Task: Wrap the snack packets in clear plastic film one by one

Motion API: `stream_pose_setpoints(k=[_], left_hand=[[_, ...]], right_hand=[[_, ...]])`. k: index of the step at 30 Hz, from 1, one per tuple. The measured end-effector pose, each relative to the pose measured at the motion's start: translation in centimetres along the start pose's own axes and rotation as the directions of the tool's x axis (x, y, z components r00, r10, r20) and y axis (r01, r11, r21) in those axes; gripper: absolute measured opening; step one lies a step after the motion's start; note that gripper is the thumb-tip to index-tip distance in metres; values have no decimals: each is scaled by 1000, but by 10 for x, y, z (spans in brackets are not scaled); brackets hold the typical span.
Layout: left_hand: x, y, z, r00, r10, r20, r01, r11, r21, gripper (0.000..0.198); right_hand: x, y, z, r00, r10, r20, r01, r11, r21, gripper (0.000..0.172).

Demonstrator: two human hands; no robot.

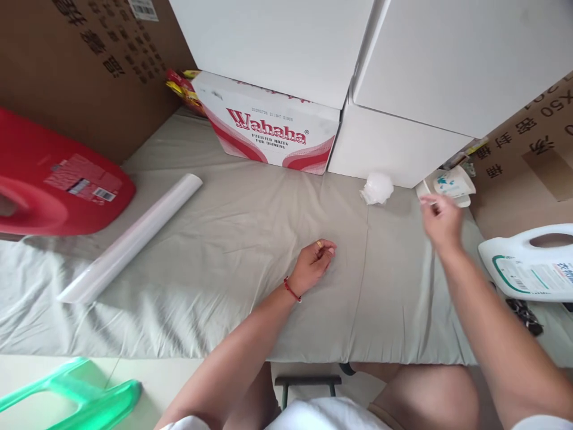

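My left hand (312,264) rests on the grey-green cloth (250,239), its fingers curled in and touching the thumb; nothing shows between them. A ring and a red bracelet are on that hand and wrist. Farther right, my right hand (442,222) is raised just in front of the white paper cups (453,180), thumb and fingers drawn into a pinch. Whether something small is in that pinch I cannot make out. The cups lie beside the right-hand carton and are partly hidden. Left of the right hand lies a crumpled clear plastic bundle (377,188), apart from both hands.
Along the back stand a Wahaha water carton (273,128) and white boxes (394,137). A white roll (134,239) and a red jug (58,179) lie left. A white detergent bottle (530,263) lies right. A green plastic stool (85,397) stands on the floor.
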State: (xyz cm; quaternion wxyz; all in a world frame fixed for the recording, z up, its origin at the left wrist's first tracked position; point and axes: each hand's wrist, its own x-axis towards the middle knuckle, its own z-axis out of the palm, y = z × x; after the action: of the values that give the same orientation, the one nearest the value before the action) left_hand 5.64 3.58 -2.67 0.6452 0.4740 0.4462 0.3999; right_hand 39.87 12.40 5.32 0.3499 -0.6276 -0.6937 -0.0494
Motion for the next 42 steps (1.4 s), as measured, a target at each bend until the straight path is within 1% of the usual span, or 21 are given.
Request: stream_pose_setpoints(k=[2, 4, 6, 7, 9, 11, 13, 14, 16, 17, 18, 19, 21, 25, 27, 28, 30, 33, 36, 39, 42], left_hand=[[-9, 10, -3, 994, 44, -97, -43, 999, 8, 36], [-21, 30, -13, 968, 107, -225, -100, 994, 44, 33], [-30, 60, -35, 925, 170, -340, -143, 984, 104, 29], [-31, 76, -50, 893, 196, -406, -147, 978, 149, 26], [-20, 106, -91, 820, 231, -524, -123, 965, 232, 17], [8, 127, -141, 725, 250, -642, -50, 949, 313, 11], [45, 137, -196, 601, 266, -753, 113, 905, 410, 9], [65, 138, -223, 566, 277, -776, 154, 890, 430, 10], [100, 137, -272, 522, 300, -798, 231, 851, 471, 11], [114, 136, -294, 536, 341, -772, 333, 755, 565, 15], [126, 135, -312, 592, 384, -708, 386, 637, 668, 21], [136, 135, -327, 623, 398, -674, 385, 594, 706, 28], [153, 138, -349, 672, 411, -616, 369, 536, 760, 50], [187, 153, -377, 753, 429, -499, 286, 470, 835, 85], [207, 160, -390, 789, 430, -440, 253, 426, 869, 92], [215, 163, -395, 804, 412, -428, 258, 407, 876, 91], [229, 165, -404, 816, 370, -443, 300, 383, 873, 85], [235, 165, -403, 812, 362, -459, 336, 354, 873, 74], [230, 163, -389, 813, 348, -467, 372, 306, 876, 68], [225, 164, -374, 802, 419, -426, 365, 220, 905, 60], [225, 168, -363, 832, 377, -407, 355, 202, 913, 53]], right_hand=[[-47, -55, 21, 987, -36, 154, 16, 991, 129, 25], [-91, -102, 39, 954, -132, 271, 53, 959, 279, 24], [-122, -135, 54, 922, -246, 298, 108, 905, 412, 24], [-133, -145, 60, 914, -280, 294, 123, 881, 456, 25], [-146, -156, 70, 912, -312, 265, 153, 860, 487, 26], [-151, -157, 77, 923, -307, 232, 177, 873, 454, 26], [-153, -154, 79, 931, -292, 217, 188, 897, 401, 23], [-153, -153, 79, 933, -286, 218, 188, 906, 380, 21], [-154, -150, 78, 929, -284, 235, 191, 916, 352, 20], [-154, -150, 77, 925, -290, 246, 197, 918, 344, 19], [-155, -149, 76, 920, -296, 257, 202, 919, 338, 19], [-155, -149, 75, 917, -300, 264, 205, 920, 333, 19], [-156, -149, 73, 914, -295, 278, 201, 925, 323, 18], [-158, -148, 72, 912, -273, 306, 184, 939, 289, 17], [-158, -148, 72, 910, -268, 317, 183, 944, 273, 17], [-158, -147, 72, 909, -267, 320, 184, 947, 265, 16], [-158, -147, 71, 908, -263, 327, 187, 951, 247, 16], [-158, -147, 71, 910, -259, 324, 195, 956, 218, 16], [-159, -147, 71, 907, -268, 325, 208, 956, 208, 17], [-158, -147, 70, 904, -264, 337, 201, 957, 211, 17], [-156, -149, 69, 907, -250, 340, 188, 960, 207, 16]])
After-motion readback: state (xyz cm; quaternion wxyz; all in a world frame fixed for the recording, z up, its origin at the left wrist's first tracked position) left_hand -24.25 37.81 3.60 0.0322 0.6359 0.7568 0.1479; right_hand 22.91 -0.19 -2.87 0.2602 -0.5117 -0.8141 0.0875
